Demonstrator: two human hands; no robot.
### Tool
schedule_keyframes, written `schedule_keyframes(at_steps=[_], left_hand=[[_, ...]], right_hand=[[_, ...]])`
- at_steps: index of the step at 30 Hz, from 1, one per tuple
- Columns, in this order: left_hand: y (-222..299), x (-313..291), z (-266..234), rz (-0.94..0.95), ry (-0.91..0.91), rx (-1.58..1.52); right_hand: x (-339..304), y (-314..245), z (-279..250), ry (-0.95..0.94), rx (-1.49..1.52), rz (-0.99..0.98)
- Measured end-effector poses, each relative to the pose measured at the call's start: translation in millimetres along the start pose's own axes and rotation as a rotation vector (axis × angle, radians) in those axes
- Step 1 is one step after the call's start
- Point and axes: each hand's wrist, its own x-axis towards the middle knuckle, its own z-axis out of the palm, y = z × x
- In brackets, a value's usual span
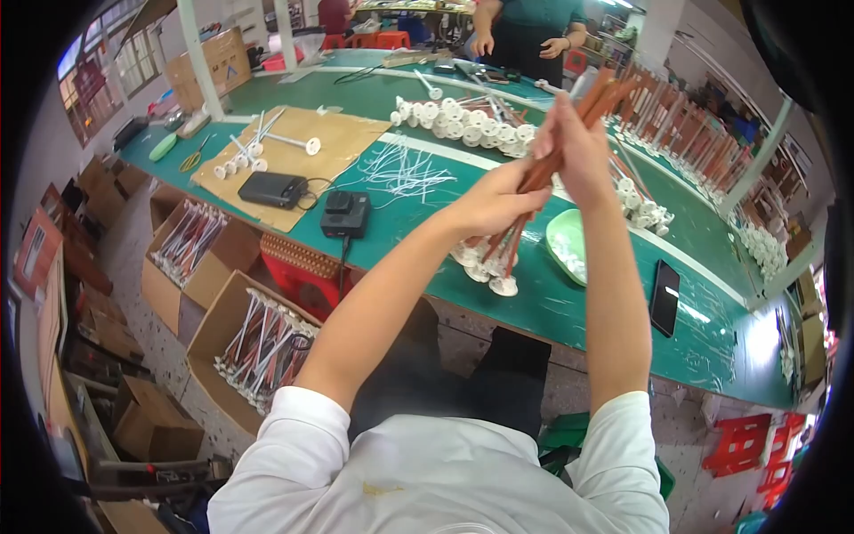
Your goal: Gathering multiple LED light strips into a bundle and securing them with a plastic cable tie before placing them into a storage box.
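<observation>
Both my hands are closed around a bundle of reddish-brown sticks (pixel 598 100) with white disc ends. My left hand (pixel 503 198) wraps the lower part, thumb lying along the sticks. Higher up, my right hand (pixel 576 149) presses against the same bundle with its fingers pointing up. The bundle leans, its white discs (pixel 485 267) low at the table's front edge and its brown ends up to the right. Beside it on the right is a light green bowl (pixel 562 238), partly hidden by my right forearm. Thin white strips (pixel 405 173) lie loose left of my hands.
The green table (pixel 703 356) holds a phone (pixel 664 298), a black camera (pixel 345 214), a black power bank (pixel 271 189) and a brown paper sheet (pixel 342 133). More white-disc sticks (pixel 463 123) lie behind. Below left stand cardboard boxes (pixel 209 356) of sticks. Another person (pixel 529 40) stands across.
</observation>
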Motion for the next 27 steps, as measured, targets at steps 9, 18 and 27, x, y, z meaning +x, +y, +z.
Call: schedule_keyframes(at_steps=[9,18,27], left_hand=[[8,-15,1,0.029,-0.062,-0.198],[-1,-17,5,0.089,0.221,-0.33],[8,-60,-23,0.115,0.445,-0.357]], right_hand=[[7,2,-7,-0.274,0.101,0.023],[19,6,28,-0.188,-0.003,0.057],[23,16,77,-0.37,0.355,0.315]])
